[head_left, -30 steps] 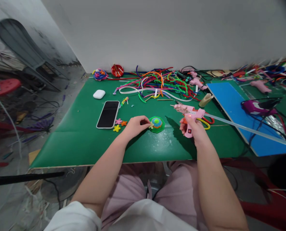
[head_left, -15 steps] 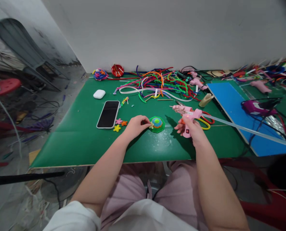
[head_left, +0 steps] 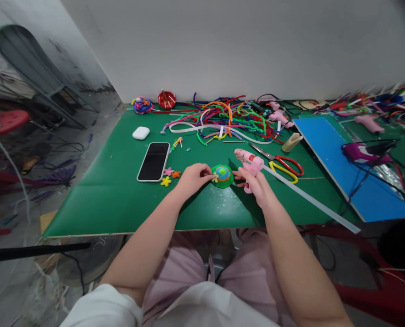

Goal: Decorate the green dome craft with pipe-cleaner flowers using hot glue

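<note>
A small green, blue and orange coiled disc lies on the green table. My left hand pinches a tiny yellow flower against the disc's left edge, fingers closed. My right hand grips a pink glue gun just right of the disc, its nozzle pointing left above the disc. A long clear glue stick trails from the back of the gun to the right.
A phone, white earbud case and small felt flowers lie to the left. Scissors rest right of the gun. A heap of coloured pipe cleaners fills the back. A blue board lies right.
My right hand has carried the glue gun leftward, from near the scissors to right beside the disc. The left hand has stayed put on the flower.
</note>
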Available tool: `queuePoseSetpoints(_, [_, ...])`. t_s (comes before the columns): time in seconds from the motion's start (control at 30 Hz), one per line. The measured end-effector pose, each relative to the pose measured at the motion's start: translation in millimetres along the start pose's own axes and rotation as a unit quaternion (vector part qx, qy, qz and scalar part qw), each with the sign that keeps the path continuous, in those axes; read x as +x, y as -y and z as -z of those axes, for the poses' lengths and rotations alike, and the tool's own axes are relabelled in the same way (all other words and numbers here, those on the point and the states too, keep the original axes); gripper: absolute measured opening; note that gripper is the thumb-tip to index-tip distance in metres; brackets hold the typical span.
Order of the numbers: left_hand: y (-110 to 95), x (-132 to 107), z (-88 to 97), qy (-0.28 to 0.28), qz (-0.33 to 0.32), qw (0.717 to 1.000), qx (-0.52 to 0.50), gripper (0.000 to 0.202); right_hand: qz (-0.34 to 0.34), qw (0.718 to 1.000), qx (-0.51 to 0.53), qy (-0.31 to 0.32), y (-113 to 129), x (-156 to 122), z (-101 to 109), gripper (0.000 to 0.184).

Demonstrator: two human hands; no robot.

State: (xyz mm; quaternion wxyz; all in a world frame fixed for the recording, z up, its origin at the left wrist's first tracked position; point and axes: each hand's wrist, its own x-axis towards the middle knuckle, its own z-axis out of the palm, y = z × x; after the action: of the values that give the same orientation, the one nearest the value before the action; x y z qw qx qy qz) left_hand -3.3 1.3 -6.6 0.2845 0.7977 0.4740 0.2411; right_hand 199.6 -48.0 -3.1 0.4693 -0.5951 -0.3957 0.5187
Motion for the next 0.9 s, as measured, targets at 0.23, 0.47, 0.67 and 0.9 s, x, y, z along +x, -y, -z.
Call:
queuePoseSetpoints(0.23, [0,0,-1.4,0.002,-0.001,1.000,0.004,0.020,-0.006,1.000,0.000,-0.013,-1,1,-1,0.040])
queuePoseSetpoints(0.47, [1,0,-2.9,0.000,-0.003,1.000,0.002,0.020,-0.005,1.000,0.000,-0.017,-1,0,-1,0.040])
queuePoseSetpoints(0.67, [-1,-2,5.3,-0.038,0.020,0.998,-0.051,0.022,-0.016,0.999,0.029,-0.038,-1,1,-1,0.038])
queuePoseSetpoints(0.9, [-9,-5,0.9,0.000,-0.102,0.994,0.026,0.076,-0.029,0.998,0.034,-0.035,1,1,-1,0.037])
